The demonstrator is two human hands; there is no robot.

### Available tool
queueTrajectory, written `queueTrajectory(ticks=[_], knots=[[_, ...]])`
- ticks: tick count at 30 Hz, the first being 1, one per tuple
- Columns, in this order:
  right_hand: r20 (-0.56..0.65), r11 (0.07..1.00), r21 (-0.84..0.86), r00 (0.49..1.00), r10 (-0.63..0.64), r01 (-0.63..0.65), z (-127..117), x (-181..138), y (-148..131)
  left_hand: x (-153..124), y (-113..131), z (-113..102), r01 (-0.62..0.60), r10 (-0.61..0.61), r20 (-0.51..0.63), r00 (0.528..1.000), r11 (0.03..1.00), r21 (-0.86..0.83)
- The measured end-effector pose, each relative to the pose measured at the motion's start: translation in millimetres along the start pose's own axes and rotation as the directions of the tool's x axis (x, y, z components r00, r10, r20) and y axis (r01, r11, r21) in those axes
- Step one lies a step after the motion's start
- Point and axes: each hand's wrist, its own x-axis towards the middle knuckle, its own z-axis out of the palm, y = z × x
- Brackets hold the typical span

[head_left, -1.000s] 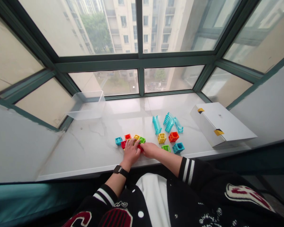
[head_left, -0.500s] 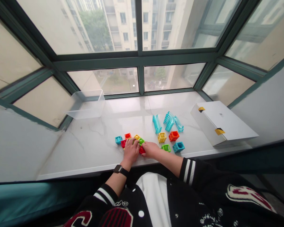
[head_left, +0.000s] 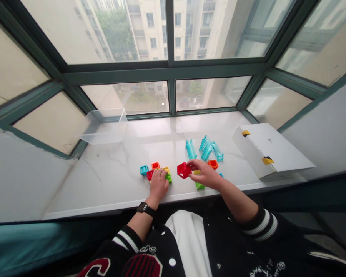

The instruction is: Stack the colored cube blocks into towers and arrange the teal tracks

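My right hand holds a red hollow cube block lifted just above the white marble sill. My left hand rests with curled fingers on a cluster of joined blocks, among them a blue one, an orange one, a red one and a green one. Under and behind my right hand lie loose blocks: an orange cube and a green one. Three ribbed turquoise track pieces lie further back.
A clear plastic bin stands at the back left of the sill. A white cardboard box with yellow tape lies at the right. Green window frames close in the sill on three sides. My dark jacket sleeves fill the foreground.
My right hand has pulled the red cube away from the block cluster and carried it up and to the right. My left hand stays on the cluster.
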Motion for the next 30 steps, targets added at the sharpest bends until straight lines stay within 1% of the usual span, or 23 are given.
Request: queueTrajectory(ticks=[2,4,7,9,10,12,15,17,19,21,23,26,28,30], knots=[[-0.04,0.992,0.124,0.999,-0.002,0.007,-14.4,-10.9,-0.9,-0.2,-0.2,-1.1,0.016,-0.017,-0.006,1.0,1.0,-0.026],[-0.057,0.976,0.22,0.998,0.011,0.002,-20.9,-20.3,0.7,0.5,1.4,-4.6,0.03,-0.032,-0.023,0.999,0.998,-0.063],[-0.091,0.946,0.324,0.995,0.035,-0.004,-19.8,-29.4,7.1,2.8,10.9,-17.8,0.014,-0.022,-0.051,0.998,0.991,-0.136],[-0.12,0.932,0.362,0.991,0.062,-0.015,-15.7,-31.7,11.1,4.6,24.0,-31.7,-0.007,-0.008,-0.065,0.998,0.972,-0.233],[-0.129,0.927,0.375,0.989,0.077,-0.023,-13.4,-32.0,12.1,5.5,32.5,-39.4,-0.014,-0.005,-0.064,0.998,0.951,-0.308],[-0.119,0.916,0.4,0.989,0.093,-0.038,-8.6,-31.2,11.5,7.4,51.6,-54.0,-0.021,0.01,-0.025,1.0,0.869,-0.495],[-0.059,0.887,0.462,0.997,0.054,-0.02,-1.7,-28.9,5.9,9.9,77.7,-67.7,0.005,0.064,0.067,0.996,0.687,-0.726],[-0.037,0.871,0.491,0.999,0.014,0.006,2.2,-27.8,1.9,10.8,88.2,-70.4,0.035,0.07,0.095,0.993,0.591,-0.806],[-0.032,0.873,0.487,0.999,-0.009,0.023,4.6,-27.8,-0.5,10.9,92.7,-70.5,0.065,0.045,0.106,0.993,0.544,-0.837],[-0.034,0.889,0.456,0.999,-0.022,0.035,5.4,-29.2,-1.4,10.7,94.1,-71.5,0.078,0.027,0.11,0.994,0.541,-0.838],[-0.026,0.916,0.4,0.999,-0.029,0.037,5.6,-32.0,-1.7,10.5,95.6,-74.9,0.052,0.025,0.081,0.996,0.574,-0.817],[-0.029,0.964,0.265,0.999,-0.025,0.032,7.5,-36.4,-4.0,10.6,101.6,-83.4,-0.035,0.03,-0.019,0.999,0.691,-0.722],[-0.078,0.986,0.163,0.997,-0.027,0.04,10.3,-37.9,-7.6,10.7,107.3,-88.7,-0.077,0.041,-0.071,0.997,0.771,-0.632],[-0.136,0.995,0.083,0.99,-0.04,0.052,12.6,-38.0,-12.3,10.7,112.3,-92.0,-0.112,0.064,-0.104,0.993,0.812,-0.573]])
